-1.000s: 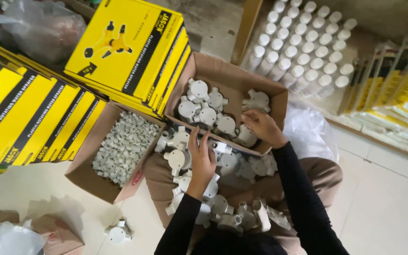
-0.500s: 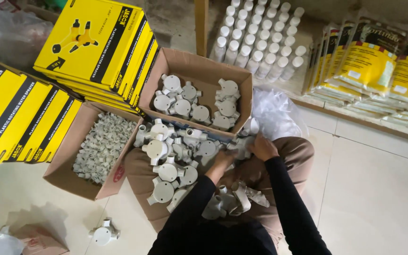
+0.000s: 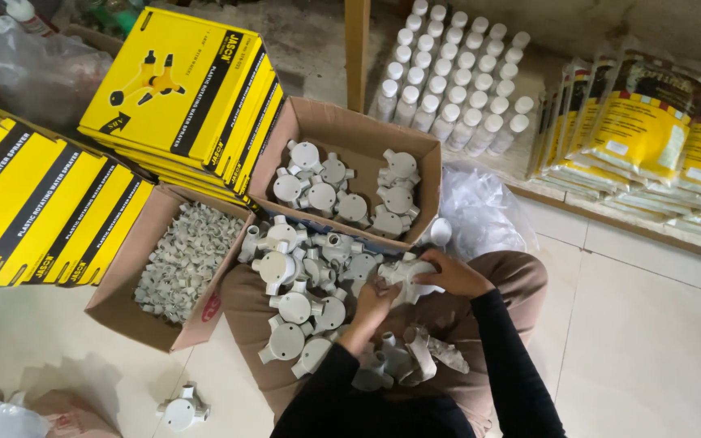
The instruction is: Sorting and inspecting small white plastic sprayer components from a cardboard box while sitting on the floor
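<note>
A: What sits farthest out, at nine o'clock?

B: Flat yellow boxes [image 3: 34, 211] leaning in a row, with a second stack of yellow boxes [image 3: 184, 93] at eleven o'clock.

A: And the open cartons?

B: The left carton [image 3: 115, 292], at about eight o'clock, is filled with small pale clips [image 3: 184, 259]. The upper carton [image 3: 359, 134], at twelve o'clock, holds round grey plastic fittings [image 3: 318, 191] with short pipe stubs.

A: The lap?

B: A loose pile of fittings [image 3: 302, 292] lies on the brown cloth [image 3: 241, 316] over the knees.

A: The hands?

B: Close together at centre. The left hand [image 3: 373, 304] and right hand [image 3: 456, 276] both grip one grey fitting [image 3: 407, 272] between them.

A: Toward one and two o'clock?

B: White-capped bottles [image 3: 456, 81] in rows, then yellow packets [image 3: 651, 138] on a shelf.
</note>
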